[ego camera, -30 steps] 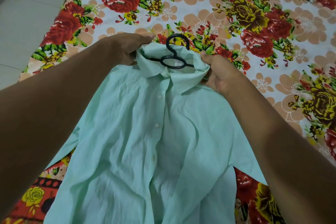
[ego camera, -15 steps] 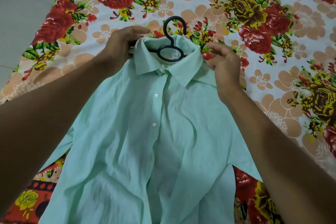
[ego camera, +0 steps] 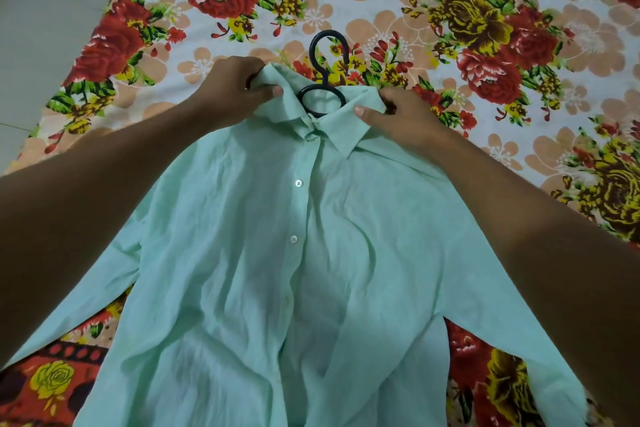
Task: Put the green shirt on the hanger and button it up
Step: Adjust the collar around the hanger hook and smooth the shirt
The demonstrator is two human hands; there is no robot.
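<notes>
The pale green shirt (ego camera: 263, 270) lies face up on a flowered bedsheet, its front placket closed over with small white buttons showing down the middle. A black hanger (ego camera: 323, 80) sits inside the neck; only its hook and ring show above the collar. My left hand (ego camera: 232, 92) pinches the left side of the collar between thumb and fingers. My right hand (ego camera: 398, 114) grips the right side of the collar at the shoulder. The hanger's arms are hidden under the cloth.
The flowered bedsheet (ego camera: 485, 28) covers the whole surface around the shirt. A pale tiled floor (ego camera: 41, 10) shows at the far left beyond the sheet's edge.
The collar has been folded down flat and the shirt pulled straighter. My right hand went from hovering open beside the collar to gripping it. The hanger hook now stands clear above the collar.
</notes>
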